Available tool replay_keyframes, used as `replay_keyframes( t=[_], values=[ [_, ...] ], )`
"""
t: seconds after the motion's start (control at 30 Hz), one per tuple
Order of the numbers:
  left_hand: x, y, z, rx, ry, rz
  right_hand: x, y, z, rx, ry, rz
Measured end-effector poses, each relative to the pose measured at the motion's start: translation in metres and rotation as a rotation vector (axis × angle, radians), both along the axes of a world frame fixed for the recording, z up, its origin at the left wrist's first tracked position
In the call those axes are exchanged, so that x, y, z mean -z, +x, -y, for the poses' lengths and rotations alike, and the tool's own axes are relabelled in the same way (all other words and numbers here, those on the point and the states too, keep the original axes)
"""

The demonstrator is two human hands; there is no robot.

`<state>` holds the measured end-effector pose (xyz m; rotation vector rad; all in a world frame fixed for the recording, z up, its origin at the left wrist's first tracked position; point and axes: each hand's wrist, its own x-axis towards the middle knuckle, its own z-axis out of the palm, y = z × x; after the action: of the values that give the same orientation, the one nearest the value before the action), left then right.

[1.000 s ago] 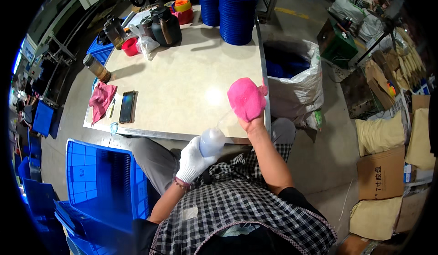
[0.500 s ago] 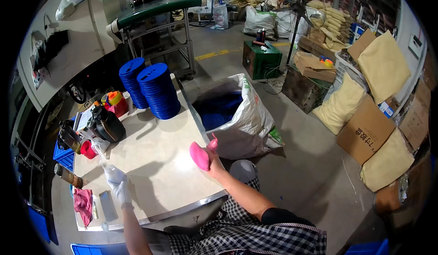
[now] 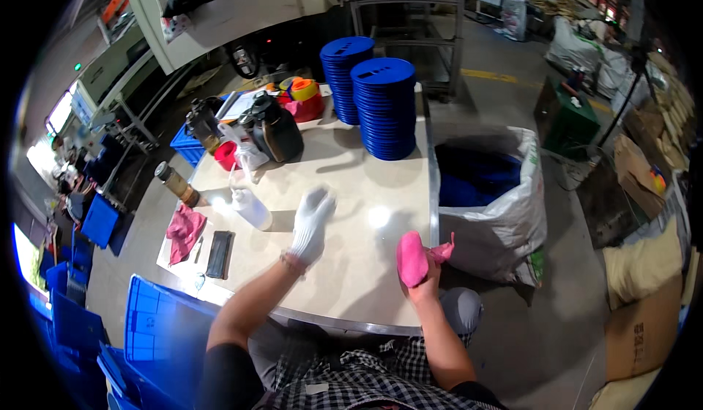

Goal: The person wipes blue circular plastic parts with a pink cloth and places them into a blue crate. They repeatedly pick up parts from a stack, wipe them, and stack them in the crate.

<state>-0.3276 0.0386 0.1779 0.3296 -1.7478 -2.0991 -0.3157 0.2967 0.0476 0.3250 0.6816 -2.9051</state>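
Note:
My left hand [image 3: 313, 223], in a white knitted glove, hovers over or rests on the table with its fingers stretched out and nothing in it; the fingertips are slightly blurred. Just left of it a translucent white squeeze bottle [image 3: 251, 209] with a thin nozzle stands on the white table [image 3: 344, 278]. Near the table's right edge my bare right hand [image 3: 425, 284] grips a bunched pink cloth [image 3: 412, 258], one twisted end sticking out to the right. Two tall stacks of blue discs, the nearer stack [image 3: 385, 113] and the farther stack [image 3: 344, 80], stand at the back.
Left on the table are a dark jug [image 3: 275, 128], a red cup [image 3: 225, 155], an amber bottle [image 3: 176, 183], another pink cloth [image 3: 185, 230] and a dark phone [image 3: 219, 254]. A white woven sack [image 3: 498, 238] of blue pieces stands right of the table; a blue crate [image 3: 157, 322] sits lower left.
My left hand has let go of the squeeze bottle and moved right of it. My right hand still holds the pink cloth. The whole view has turned left.

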Motion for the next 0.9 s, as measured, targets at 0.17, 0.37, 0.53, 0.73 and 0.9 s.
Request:
replay_keyframes(
  t=[0.17,0.37,0.53,0.73,0.9],
  values=[
    [-0.115,-0.217,0.049,0.134,0.061,0.147,-0.005,0.007,-0.002,-0.038,-0.051,-0.033],
    [-0.161,-0.313,0.016,0.097,-0.094,0.563,-0.005,-0.006,-0.011,-0.061,-0.033,0.008],
    [-0.166,-0.336,-0.018,0.063,-0.336,0.648,0.002,-0.016,-0.017,-0.066,-0.085,0.034],
    [-0.128,-0.382,0.072,0.381,-2.064,0.431,-0.004,-0.004,-0.006,-0.082,-0.041,0.052],
    [-0.154,-0.375,0.030,0.428,-2.211,0.526,-0.007,-0.012,-0.012,-0.065,-0.067,0.025]
  ],
)
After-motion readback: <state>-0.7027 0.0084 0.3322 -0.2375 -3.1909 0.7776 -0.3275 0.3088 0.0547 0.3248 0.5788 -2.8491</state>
